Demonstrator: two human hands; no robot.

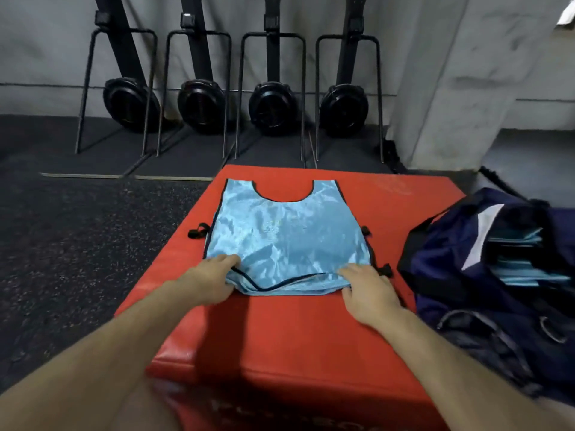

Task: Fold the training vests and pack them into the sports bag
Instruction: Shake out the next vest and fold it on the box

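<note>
left hand (214,281); right hand (367,290) — pinch vest (289,234) hem; box (280,337) lettering — unreadable

Bare left hand (213,283), bare right hand (370,293)

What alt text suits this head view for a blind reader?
The left hand and right hand hold the near hem of a light blue vest lying flat on a red pad; an open navy sports bag with folded vests sits at right.
</note>
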